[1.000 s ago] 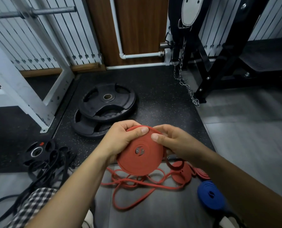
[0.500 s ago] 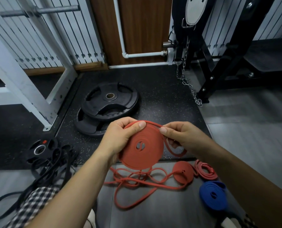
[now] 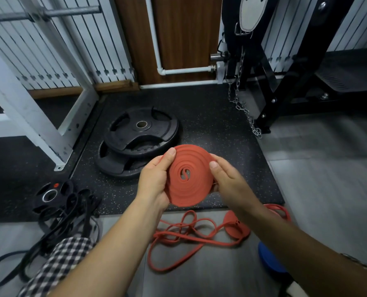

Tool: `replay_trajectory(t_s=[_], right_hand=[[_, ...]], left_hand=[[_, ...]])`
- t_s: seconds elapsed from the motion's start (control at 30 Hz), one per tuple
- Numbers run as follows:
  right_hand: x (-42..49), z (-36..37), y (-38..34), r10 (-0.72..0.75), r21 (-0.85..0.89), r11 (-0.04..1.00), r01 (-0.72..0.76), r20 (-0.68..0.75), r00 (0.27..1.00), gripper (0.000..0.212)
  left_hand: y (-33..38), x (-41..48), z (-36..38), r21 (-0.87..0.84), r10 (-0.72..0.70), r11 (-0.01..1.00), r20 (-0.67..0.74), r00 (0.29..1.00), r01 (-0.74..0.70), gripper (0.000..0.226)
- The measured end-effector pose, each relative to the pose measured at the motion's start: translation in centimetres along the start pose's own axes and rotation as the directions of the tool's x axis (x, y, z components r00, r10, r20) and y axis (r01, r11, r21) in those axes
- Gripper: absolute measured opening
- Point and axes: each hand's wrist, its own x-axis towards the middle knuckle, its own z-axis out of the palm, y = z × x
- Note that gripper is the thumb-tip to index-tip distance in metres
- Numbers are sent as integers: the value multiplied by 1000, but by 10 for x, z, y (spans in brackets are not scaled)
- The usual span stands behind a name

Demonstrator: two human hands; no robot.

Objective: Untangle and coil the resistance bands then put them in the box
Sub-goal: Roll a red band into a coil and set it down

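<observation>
Gym floor (image 3: 216,129) beneath; our left grip (image 3: 154,181) and right grip (image 3: 229,183) clasp wound red band (image 3: 191,190); next we seek box, unseen.

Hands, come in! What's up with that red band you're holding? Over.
Left hand, right hand grip red coil, wound tight. Loose red band tangled on floor below. Weight plates beyond, clear of it.

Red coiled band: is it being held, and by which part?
Yes: the red coiled band is held by its outer edge, left hand on the left side, right hand opposite.
</observation>
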Motion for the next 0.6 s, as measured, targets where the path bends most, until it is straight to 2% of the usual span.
replay_trajectory(t_s=[0.13,0.3,0.47,0.6], right_hand=[[3,0,6,-22,-10,1000,21,-87,996,41],[0,1,11,-66,-32,998,62,-146,987,46],[0,2,16,-173,-74,984,160,-243,955,19],[4,5,21,-162,-14,986,165,-283,945,15]], left_hand=[[-6,5,6,-68,-21,998,-55,998,17,26],[-19,7,12,-109,-72,992,-83,994,63,17],[-24,6,15,-155,-139,980,-99,985,123,24],[-25,6,12,-179,-139,977,-126,982,116,27]])
